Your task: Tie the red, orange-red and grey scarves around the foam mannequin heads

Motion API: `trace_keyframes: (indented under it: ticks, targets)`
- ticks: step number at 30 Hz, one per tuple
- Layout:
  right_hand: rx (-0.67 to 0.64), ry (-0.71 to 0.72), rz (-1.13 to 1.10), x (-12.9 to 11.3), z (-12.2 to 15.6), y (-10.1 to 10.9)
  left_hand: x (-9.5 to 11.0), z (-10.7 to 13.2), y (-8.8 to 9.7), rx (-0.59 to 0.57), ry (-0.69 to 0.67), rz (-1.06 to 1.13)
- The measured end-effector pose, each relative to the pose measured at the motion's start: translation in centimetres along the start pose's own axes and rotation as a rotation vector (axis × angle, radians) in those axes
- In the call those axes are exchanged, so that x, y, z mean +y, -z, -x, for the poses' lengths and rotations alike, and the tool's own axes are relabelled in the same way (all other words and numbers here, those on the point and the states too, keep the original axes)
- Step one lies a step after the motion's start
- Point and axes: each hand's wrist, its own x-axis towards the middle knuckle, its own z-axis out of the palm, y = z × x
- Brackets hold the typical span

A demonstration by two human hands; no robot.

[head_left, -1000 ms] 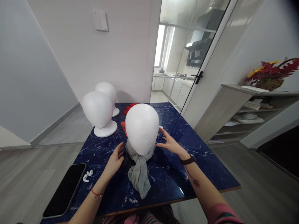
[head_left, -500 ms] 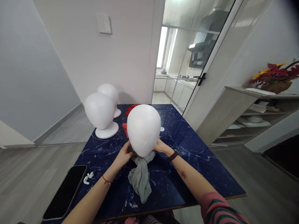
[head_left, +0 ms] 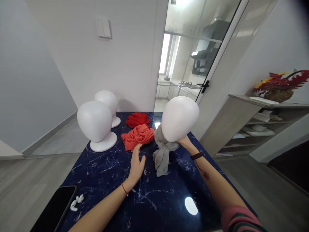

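Note:
A white foam mannequin head leans at the right side of the table, a grey scarf knotted round its neck. My right hand grips it low at the neck, with most of the fingers hidden behind the head. Empty and with thumb apart from the fingers, my left hand hovers in front of a coral-red cloth; whether its fingertips touch the cloth I cannot tell. Behind that cloth lies a bunched bright red cloth.
Two more white mannequin heads, a near one and a far one, stand at the table's left. A black phone and white earbuds lie front left on the dark blue marbled table. A glass door is behind.
The mannequin head with the grey scarf has moved right and away, held by my right hand. My left hand has let go of it and opened, and both red cloths now show.

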Motion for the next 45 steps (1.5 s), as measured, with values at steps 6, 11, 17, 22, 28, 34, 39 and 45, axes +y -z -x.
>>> trace_keyframes:
  ticks: [6,11,17,22,28,34,39,45]
  targets:
    - [0.045,0.018,0.121,4.7,-8.3,3.7,-1.9,2.6,-0.7,-0.224,-0.081,-0.087]
    - [0.09,0.035,0.113,9.1,-14.4,4.6,-3.1,2.0,-0.7,-0.314,-0.046,-0.109]
    - [0.212,-0.037,0.14,13.0,-19.7,3.8,-5.6,1.8,-1.4,-0.367,-0.059,-0.147]
    - [0.252,-0.095,0.142,14.9,-22.3,2.7,-6.3,2.3,-2.2,-0.255,-0.013,-0.159]
    - [0.101,-0.048,0.166,16.0,-23.9,3.7,-6.4,2.1,-2.1,-0.279,-0.026,-0.174]
    - [0.091,-0.021,0.283,17.1,-24.7,6.1,-5.7,1.7,-1.5,-0.305,-0.091,-0.202]
    - [0.131,-0.036,0.236,17.1,-25.6,6.3,-5.6,1.6,-1.5,-0.318,-0.154,-0.25]
    - [0.262,-0.112,0.231,16.2,-24.9,5.0,-5.4,1.4,-1.3,-0.313,-0.167,-0.262]
